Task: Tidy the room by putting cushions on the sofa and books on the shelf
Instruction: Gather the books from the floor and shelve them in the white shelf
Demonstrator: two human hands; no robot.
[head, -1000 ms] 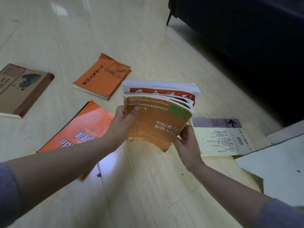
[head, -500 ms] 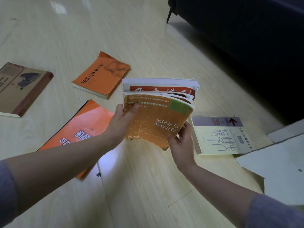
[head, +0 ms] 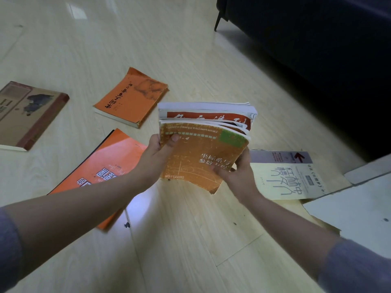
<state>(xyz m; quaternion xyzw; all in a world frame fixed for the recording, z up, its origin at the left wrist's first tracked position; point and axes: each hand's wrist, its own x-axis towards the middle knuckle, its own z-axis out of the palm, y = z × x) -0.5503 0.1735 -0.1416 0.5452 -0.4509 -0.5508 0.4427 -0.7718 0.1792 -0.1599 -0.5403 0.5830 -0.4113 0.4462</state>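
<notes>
I hold a stack of books (head: 201, 144) above the floor, an orange-brown textbook on top and a red-and-white one beneath. My left hand (head: 157, 153) grips the stack's left edge with the thumb on the cover. My right hand (head: 237, 174) grips its lower right corner. On the floor lie an orange paperback (head: 131, 98), a larger orange book (head: 105, 172) partly under my left arm, a brown book (head: 27, 113) at far left, and a cream book (head: 283, 176) to the right.
A dark sofa (head: 317, 49) on thin legs fills the upper right. White boards (head: 357, 206) lie on the floor at the right edge, partly on brown cardboard. The light wooden floor (head: 179, 240) stretches all around.
My right hand slid further onto the lower right corner of the stack, fingers over the cover. The stack stays at about the same height.
</notes>
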